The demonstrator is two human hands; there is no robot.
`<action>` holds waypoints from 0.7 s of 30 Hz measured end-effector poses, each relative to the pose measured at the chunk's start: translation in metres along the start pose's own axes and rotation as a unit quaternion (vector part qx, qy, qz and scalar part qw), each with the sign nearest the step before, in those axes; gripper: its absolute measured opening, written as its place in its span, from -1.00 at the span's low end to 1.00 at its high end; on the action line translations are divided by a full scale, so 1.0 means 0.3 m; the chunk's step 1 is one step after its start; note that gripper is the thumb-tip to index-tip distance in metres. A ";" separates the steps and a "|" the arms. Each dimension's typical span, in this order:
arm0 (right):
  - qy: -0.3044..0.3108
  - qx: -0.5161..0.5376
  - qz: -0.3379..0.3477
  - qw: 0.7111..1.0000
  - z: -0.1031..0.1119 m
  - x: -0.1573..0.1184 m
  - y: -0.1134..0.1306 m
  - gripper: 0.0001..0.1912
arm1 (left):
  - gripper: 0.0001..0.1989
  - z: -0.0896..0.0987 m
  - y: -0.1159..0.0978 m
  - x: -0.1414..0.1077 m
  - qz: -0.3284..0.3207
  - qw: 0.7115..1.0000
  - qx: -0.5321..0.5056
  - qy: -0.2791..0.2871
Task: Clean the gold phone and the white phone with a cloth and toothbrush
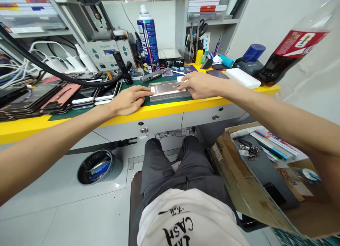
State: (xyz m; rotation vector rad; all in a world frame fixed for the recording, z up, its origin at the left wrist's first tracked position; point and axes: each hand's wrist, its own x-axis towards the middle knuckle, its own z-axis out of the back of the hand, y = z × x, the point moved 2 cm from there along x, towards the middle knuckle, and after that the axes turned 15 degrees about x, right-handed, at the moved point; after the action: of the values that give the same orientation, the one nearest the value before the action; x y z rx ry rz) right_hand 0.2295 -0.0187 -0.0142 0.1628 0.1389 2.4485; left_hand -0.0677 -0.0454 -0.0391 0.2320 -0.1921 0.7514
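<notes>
A pinkish-gold smartphone (166, 89) lies on a low silver plate with a perforated front side (170, 96), on the green mat at the bench's front edge. My left hand (130, 100) grips the phone's left end with its fingertips, the thumb lower down. At the other end, my right hand (198, 84) has its bent fingers closed on the phone's right part, covering that corner. A grey pen-like tool (153, 76) rests just behind the plate. To the left stands a black flashlight (123, 68).
Stacked phones (60, 99) cover the bench's left side. Behind are a blue spray can (148, 44) and a control station (106, 54). A white box (243, 78) and a cola bottle (292, 54) stand right. Below are a basket bin (117, 164) and a cardboard box (239, 175).
</notes>
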 end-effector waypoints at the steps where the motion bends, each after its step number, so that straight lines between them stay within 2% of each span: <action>1: -0.011 0.005 0.001 1.000 0.000 -0.010 -0.005 -0.49 | -0.49 0.002 0.004 -0.005 -0.004 1.000 0.009 -0.001; 4: -0.018 0.004 0.004 1.000 -0.016 -0.029 -0.024 -0.43 | -0.47 -0.002 0.010 -0.016 -0.011 1.000 0.020 -0.001; 8: -0.033 -0.009 0.008 0.999 -0.025 -0.021 -0.040 -0.47 | -0.47 0.009 0.010 -0.002 -0.014 0.999 0.031 0.001; 12: -0.025 -0.017 0.017 0.999 -0.002 0.025 -0.044 -0.57 | -0.48 0.055 0.011 0.050 -0.020 0.996 0.072 0.044; 16: -0.040 0.000 0.054 0.998 0.019 0.085 -0.014 -0.58 | -0.39 0.082 0.003 0.098 -0.019 0.992 0.088 0.092; 21: -0.048 0.041 0.075 0.995 0.014 0.126 0.036 -0.55 | -0.36 0.077 0.002 0.119 -0.026 0.988 0.097 0.115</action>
State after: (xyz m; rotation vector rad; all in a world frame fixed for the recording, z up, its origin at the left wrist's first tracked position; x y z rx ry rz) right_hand 0.1945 -0.0026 -0.0054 0.3376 0.1920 2.5797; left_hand -0.0445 -0.0282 -0.0079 0.3305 0.1059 0.7390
